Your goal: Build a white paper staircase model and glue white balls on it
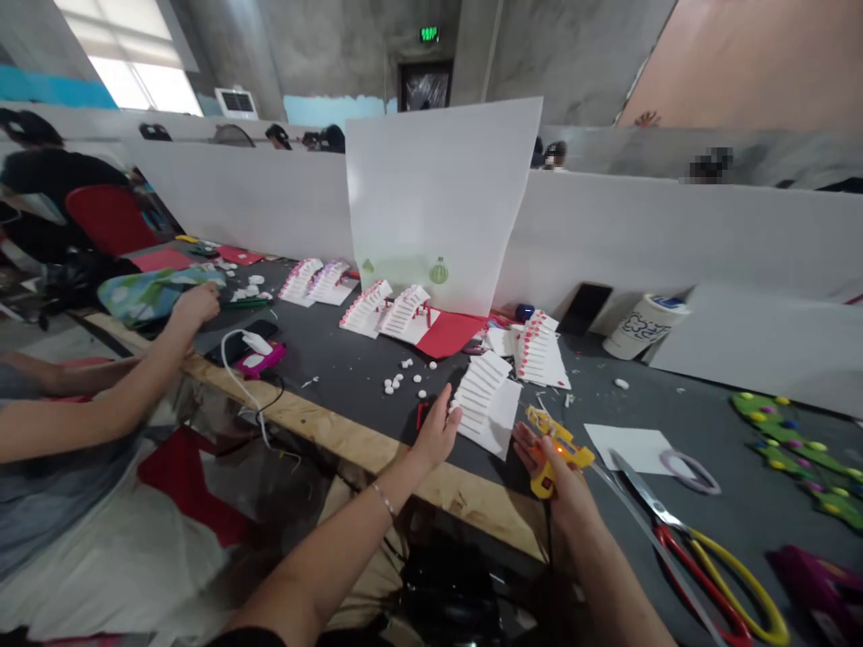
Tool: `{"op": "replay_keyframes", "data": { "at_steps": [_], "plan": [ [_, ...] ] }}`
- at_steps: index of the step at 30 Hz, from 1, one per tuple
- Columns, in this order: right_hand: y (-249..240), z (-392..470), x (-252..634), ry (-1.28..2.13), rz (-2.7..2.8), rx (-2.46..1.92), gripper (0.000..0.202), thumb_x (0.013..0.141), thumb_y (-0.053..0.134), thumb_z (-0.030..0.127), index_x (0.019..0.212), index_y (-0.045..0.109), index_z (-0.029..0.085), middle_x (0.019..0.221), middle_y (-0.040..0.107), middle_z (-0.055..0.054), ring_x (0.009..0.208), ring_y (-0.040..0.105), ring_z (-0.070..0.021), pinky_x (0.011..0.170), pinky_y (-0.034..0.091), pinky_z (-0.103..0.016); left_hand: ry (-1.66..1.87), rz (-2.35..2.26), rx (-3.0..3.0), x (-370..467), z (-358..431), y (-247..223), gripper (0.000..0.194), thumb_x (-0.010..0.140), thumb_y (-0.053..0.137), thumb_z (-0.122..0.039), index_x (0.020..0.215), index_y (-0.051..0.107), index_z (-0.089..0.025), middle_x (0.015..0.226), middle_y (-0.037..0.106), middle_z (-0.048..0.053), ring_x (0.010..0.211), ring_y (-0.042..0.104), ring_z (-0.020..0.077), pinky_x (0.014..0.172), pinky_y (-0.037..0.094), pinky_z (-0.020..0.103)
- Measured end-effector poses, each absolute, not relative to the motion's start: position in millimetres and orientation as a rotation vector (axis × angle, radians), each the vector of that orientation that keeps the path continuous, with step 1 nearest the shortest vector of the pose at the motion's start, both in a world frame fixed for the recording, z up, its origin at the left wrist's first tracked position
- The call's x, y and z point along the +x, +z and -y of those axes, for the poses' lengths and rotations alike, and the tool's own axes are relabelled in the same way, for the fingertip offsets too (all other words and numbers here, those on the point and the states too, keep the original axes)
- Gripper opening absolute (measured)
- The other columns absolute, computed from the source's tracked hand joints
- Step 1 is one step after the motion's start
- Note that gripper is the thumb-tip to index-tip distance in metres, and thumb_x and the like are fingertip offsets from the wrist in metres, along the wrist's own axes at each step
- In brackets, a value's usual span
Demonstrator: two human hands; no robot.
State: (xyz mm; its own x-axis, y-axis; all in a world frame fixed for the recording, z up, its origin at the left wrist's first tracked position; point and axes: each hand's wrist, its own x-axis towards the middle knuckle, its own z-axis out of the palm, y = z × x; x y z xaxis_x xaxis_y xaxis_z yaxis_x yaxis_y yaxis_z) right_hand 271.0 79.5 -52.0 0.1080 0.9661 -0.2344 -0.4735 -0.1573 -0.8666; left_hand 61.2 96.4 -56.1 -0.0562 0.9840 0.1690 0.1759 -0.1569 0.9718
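Observation:
My right hand (563,481) is wrapped around a yellow hot glue gun (556,449) with a small orange light on its side. A clear glue stick (624,494) trails from its back end. My left hand (435,436) holds the left edge of a white paper craft (482,395), made of a row of folded steps on a flat sheet. The glue gun's nozzle points toward this craft, just to its right. Small white pieces (397,382) lie scattered beyond my left hand. A similar stepped paper piece with red dots (539,350) stands behind.
More stepped paper pieces (364,310) stand before a tall white board (438,207). Large scissors (674,530), a tape ring (691,472), a paper cup (640,328) and a green felt decoration (796,449) lie right. At left, a co-worker's hand (195,305) touches a patterned bag (148,296).

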Motion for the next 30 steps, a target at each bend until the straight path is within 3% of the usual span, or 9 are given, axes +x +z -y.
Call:
{"op": "replay_keyframes", "data": {
  "at_steps": [3,6,11,20,30],
  "plan": [
    [-56.5,-81.8,273.4,1.42,0.628,-1.037,0.034,0.063,0.083,0.048,0.08,0.072,0.02,0.106,0.075,-0.008,0.109,0.066,-0.0281,0.095,0.054,-0.036,1.327,-1.311,1.407,61.0,-99.1,-58.0,0.053,0.093,0.047,-0.041,0.141,0.044,-0.019,0.151,0.042,0.013,0.138,0.042,0.0251,0.116,0.032,0.044],
    [-58.6,-82.8,273.8,1.437,0.586,-0.999,0.036,0.061,0.084,0.046,0.084,0.072,0.021,0.101,0.076,-0.006,0.103,0.07,-0.026,0.091,0.056,-0.033,1.35,-1.292,1.377,59.8,-101.8,-58.6,0.051,0.093,0.047,-0.041,0.138,0.047,-0.018,0.147,0.046,0.015,0.136,0.044,0.0254,0.114,0.035,0.043],
    [-61.7,-85.7,271.5,1.465,0.533,-0.962,0.037,0.059,0.087,0.044,0.083,0.072,0.019,0.095,0.077,-0.007,0.095,0.072,-0.0246,0.082,0.06,-0.028,1.313,-1.237,1.249,55.5,-105.2,-59.0,0.053,0.098,0.038,-0.042,0.143,0.038,-0.016,0.147,0.045,0.019,0.134,0.046,0.0248,0.112,0.038,0.043],
    [-62.4,-85.7,267.4,1.403,0.632,-0.969,0.033,0.065,0.083,0.048,0.074,0.072,0.018,0.099,0.077,-0.008,0.107,0.068,-0.027,0.089,0.057,-0.031,1.336,-1.218,1.321,54.2,-107.6,-61.4,0.055,0.096,0.041,-0.047,0.14,0.04,-0.015,0.144,0.049,0.019,0.135,0.046,0.0246,0.116,0.033,0.045],
    [-67.9,-88.0,278.7,1.469,0.633,-0.982,0.035,0.063,0.084,0.047,0.084,0.073,0.021,0.1,0.077,-0.007,0.105,0.069,-0.0269,0.097,0.054,-0.036,1.38,-1.227,1.369,53.9,-112.0,-75.0,0.051,0.097,0.036,-0.04,0.14,0.043,-0.014,0.146,0.047,0.019,0.135,0.045,0.0255,0.115,0.034,0.047]
  ]
}}
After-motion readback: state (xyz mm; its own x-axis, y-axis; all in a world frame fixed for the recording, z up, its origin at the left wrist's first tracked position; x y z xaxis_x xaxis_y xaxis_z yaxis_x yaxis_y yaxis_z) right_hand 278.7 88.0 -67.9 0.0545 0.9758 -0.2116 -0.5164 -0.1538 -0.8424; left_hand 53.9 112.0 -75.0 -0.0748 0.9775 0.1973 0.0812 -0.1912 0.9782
